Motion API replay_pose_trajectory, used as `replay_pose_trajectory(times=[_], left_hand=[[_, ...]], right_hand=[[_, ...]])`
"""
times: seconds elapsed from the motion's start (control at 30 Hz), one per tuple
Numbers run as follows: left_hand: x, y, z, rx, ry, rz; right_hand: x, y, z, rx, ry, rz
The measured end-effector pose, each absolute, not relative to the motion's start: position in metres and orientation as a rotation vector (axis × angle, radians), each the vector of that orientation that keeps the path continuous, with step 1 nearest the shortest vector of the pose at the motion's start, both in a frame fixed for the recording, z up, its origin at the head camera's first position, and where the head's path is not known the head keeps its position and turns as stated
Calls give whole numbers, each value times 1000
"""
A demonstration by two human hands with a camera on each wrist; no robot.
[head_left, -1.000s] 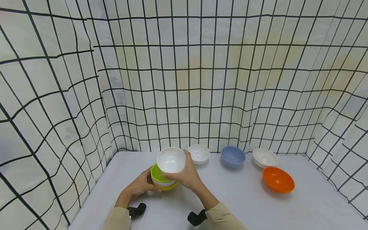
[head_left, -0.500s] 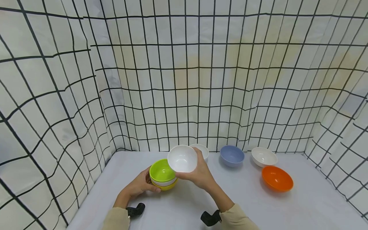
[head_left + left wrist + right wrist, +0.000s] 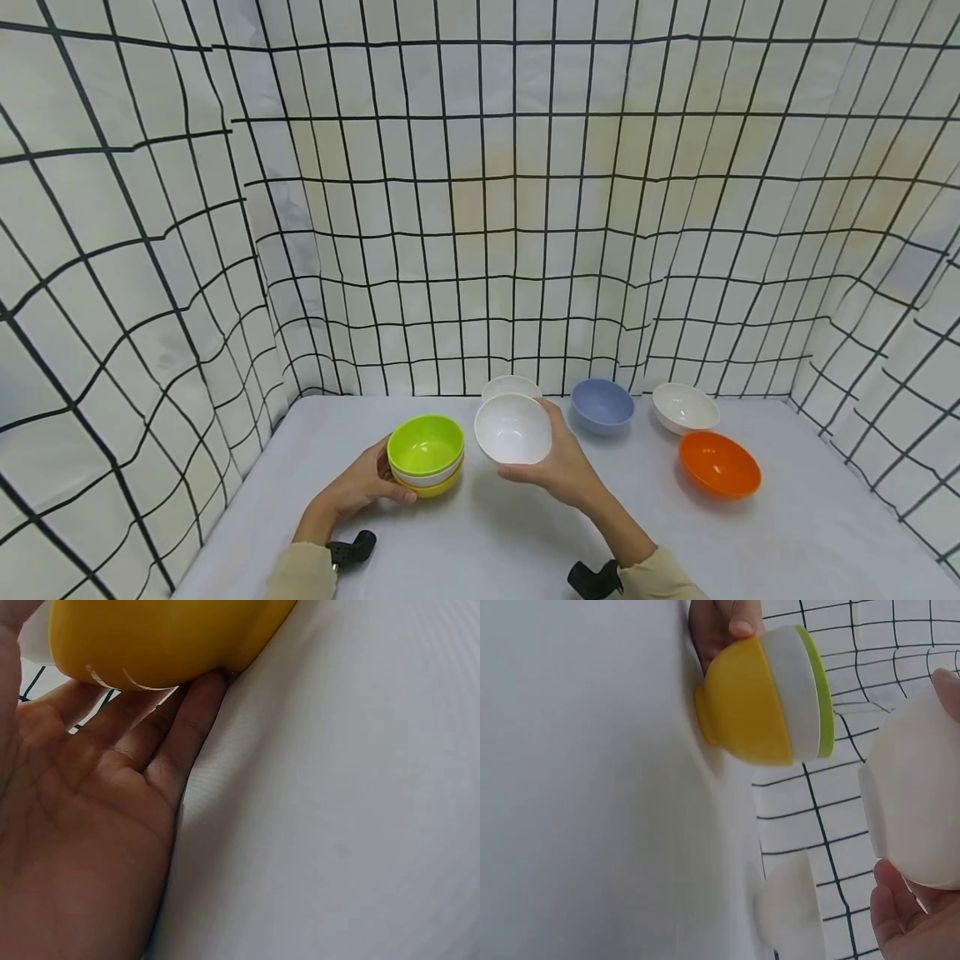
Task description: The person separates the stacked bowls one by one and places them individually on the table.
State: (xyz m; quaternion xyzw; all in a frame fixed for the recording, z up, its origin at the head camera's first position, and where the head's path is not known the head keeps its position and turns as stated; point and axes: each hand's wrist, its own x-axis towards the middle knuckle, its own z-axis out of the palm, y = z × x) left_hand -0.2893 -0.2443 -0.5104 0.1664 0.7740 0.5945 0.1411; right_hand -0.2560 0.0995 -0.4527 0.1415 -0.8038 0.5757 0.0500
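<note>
White bowl [image 3: 513,428], pinched by right hand [image 3: 564,462], shifted away from left hand [image 3: 365,482] gripping bowl stack [image 3: 426,458]; thumb slippage could drop it.

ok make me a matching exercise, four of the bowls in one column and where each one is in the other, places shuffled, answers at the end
Bowls
1. green bowl
2. yellow bowl
3. blue bowl
4. orange bowl

Places
A. at the back, between two white bowls in the head view
B. on top of the stack
C. farthest right of all the bowls in the head view
D. at the bottom of the stack, with the left hand touching it

Right pairs: 1-B, 2-D, 3-A, 4-C
</note>
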Motion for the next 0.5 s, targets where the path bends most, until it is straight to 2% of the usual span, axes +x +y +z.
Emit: replay_pose_trajectory(times=[0.5], left_hand=[[-289,-243,-510,464,2206,1745]], right_hand=[[-254,160,-472,273,-2578,1687]])
